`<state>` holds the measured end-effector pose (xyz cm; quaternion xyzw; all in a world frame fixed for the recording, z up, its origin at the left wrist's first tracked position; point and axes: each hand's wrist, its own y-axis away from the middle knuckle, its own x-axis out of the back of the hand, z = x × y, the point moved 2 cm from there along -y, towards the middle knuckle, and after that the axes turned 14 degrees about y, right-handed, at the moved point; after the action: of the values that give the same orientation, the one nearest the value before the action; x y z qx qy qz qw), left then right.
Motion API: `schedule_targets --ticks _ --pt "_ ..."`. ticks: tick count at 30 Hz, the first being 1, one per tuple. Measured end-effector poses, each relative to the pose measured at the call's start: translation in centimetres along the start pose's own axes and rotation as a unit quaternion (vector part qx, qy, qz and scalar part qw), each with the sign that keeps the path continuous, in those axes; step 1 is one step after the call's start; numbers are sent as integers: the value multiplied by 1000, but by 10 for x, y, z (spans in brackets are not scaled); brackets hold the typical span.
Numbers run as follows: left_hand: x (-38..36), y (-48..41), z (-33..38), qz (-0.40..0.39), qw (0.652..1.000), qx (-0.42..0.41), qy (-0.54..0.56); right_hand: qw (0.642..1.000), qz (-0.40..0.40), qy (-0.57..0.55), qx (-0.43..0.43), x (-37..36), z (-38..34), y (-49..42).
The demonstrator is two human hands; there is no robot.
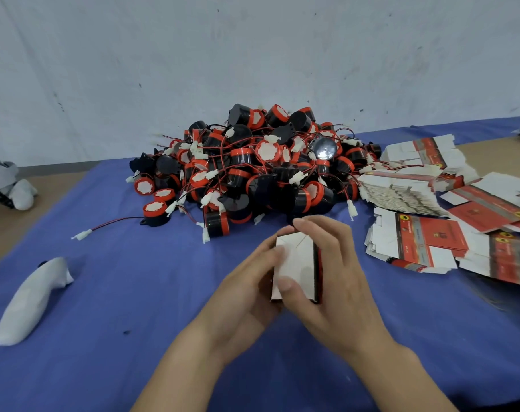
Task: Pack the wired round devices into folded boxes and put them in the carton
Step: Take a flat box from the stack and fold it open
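White card, edged black and red on its right, is facing the camera on the folded box (294,267) at centre frame. Both hands are holding it just above the blue counter (104,292). The left hand (250,292) is gripping the left side, its grip sitting closed round it with the thumb on the white face. The right hand (342,278) is wrapping its grip over the top and right side, thumb pressing the face. At upper centre the devices (253,168) are lying heaped: black drums with red rims, white discs, thin wires and white plugs. Flat boxes (425,203) are lying spread at right.
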<state>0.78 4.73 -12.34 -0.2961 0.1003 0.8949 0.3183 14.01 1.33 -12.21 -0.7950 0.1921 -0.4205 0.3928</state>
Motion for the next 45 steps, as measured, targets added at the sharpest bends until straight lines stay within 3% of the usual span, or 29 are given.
schedule_targets --ticks 9,16,22,26,34,36,37,39,42,43,45 --pt "6 -2 4 3 994 22 103 999 -26 -36 -7 5 6 -1" --pt "9 -2 7 48 991 -14 127 991 -118 -41 -53 5 8 -1" --pt "12 -4 14 91 993 -79 4 979 -179 -54 -76 -10 12 4" --pt "4 0 12 98 977 -136 -135 942 -142 -258 -165 -17 7 7" --pt "-17 3 6 88 958 -192 -191 922 -96 -300 -225 -29 -2 6" --pt "-12 4 8 90 930 -221 -281 931 -108 -277 -211 -28 2 5" --pt "-7 4 8 88 899 -236 -359 941 -112 -251 -200 -26 5 3" --pt "3 5 5 72 801 -263 -533 949 -128 -218 -187 -25 14 1" --pt "8 3 -5 13 617 -287 -732 930 -189 -254 -190 -27 26 3" --pt "8 2 -10 -3 580 -287 -762 930 -207 -241 -185 -29 29 4" --pt "9 -1 -17 -8 554 -258 -791 932 -218 -216 -195 -33 35 7"
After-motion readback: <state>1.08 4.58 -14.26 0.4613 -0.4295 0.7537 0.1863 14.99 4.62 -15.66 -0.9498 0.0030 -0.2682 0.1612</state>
